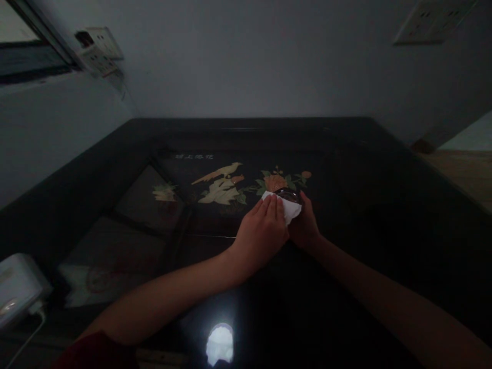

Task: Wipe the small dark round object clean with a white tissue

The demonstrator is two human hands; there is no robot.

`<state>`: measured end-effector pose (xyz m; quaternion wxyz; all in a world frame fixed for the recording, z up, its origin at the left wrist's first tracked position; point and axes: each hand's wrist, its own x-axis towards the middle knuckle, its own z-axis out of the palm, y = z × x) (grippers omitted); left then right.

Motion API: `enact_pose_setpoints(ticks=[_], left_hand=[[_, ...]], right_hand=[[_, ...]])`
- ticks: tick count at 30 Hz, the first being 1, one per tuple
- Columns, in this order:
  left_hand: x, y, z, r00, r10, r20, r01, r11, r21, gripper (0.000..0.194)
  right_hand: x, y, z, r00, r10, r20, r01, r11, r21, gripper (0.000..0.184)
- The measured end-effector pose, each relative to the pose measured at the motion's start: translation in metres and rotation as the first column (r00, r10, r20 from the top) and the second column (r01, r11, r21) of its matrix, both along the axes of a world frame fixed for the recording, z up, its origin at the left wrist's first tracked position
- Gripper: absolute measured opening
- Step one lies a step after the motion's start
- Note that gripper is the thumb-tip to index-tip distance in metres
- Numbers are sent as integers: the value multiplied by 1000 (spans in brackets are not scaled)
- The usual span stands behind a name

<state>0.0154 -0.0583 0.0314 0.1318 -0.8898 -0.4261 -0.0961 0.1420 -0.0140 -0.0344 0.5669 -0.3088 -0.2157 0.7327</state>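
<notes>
Head-worn view — forward and down, near the dark table (353, 205)

From where I stand, one short row of pale Chinese characters (194, 157) can be read, on the dark tabletop (346, 174), left of the frame's centre, above the bird picture (221, 174). The second is 上 and the last 花; the first and third are too blurred to be sure of. A faint reddish ring-shaped mark (100, 279), lower left, is illegible.
</notes>
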Motion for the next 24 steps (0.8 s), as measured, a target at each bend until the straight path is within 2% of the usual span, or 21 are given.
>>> enact_pose_setpoints(ticks=[7,14,20,24], left_hand=[[4,-14,-1,997,-71,-38,73,996,49,43],[4,-4,0,987,-154,33,156,987,-42,49],[1,11,-6,991,-116,61,120,990,-71,51],[-1,10,-4,996,-70,48,72,997,-38,48]], right_hand=[[4,2,4,1000,7,-13,-7,999,-36,34],[6,-2,5,999,11,-41,-12,999,-33,25],[0,-4,7,991,35,-128,-46,996,-83,31],[0,-3,2,996,23,-86,-29,997,-67,32]])
